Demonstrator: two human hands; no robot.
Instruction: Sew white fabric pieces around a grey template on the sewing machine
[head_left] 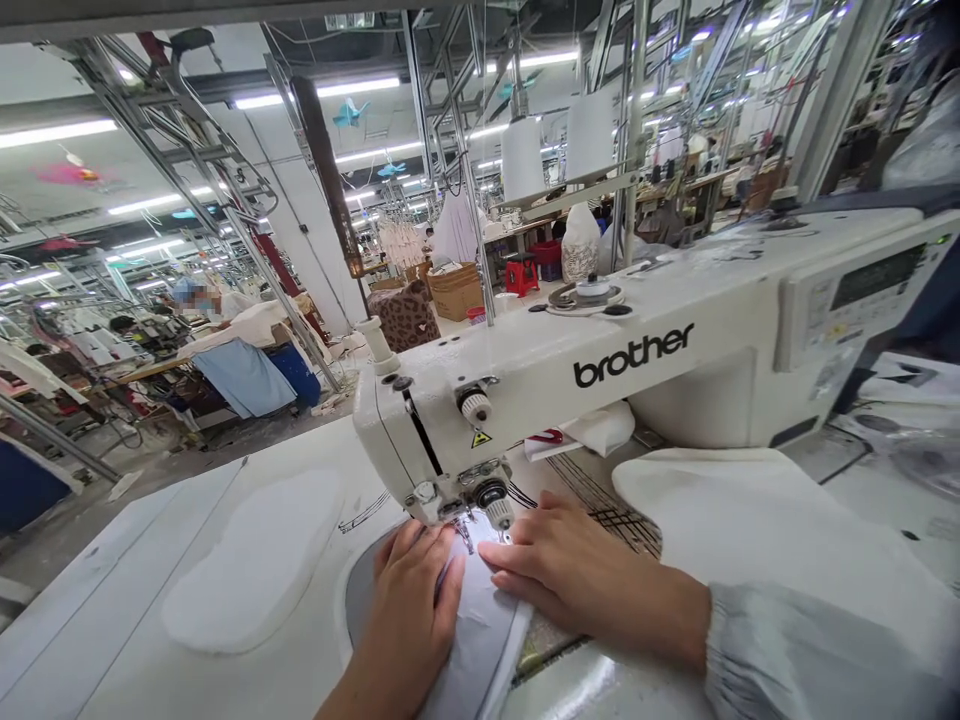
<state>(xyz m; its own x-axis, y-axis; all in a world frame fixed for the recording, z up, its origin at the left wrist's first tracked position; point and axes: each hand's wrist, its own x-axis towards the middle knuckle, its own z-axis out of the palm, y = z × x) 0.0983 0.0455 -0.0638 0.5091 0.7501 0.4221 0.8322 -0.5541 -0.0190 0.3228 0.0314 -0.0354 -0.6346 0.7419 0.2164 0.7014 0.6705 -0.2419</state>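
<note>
My left hand lies flat, fingers together, on a grey fabric piece just in front of the needle of a white Brother sewing machine. On the other side of the presser foot my right hand presses the same fabric with its fingers stretched out. Both hands rest on the cloth and grip nothing. A grey sleeve covers my right forearm.
A white oval padded piece lies on the white table at the left. A stack of white fabric sits at the right under the machine arm. Behind are thread cones, metal racks, boxes and another worker far left.
</note>
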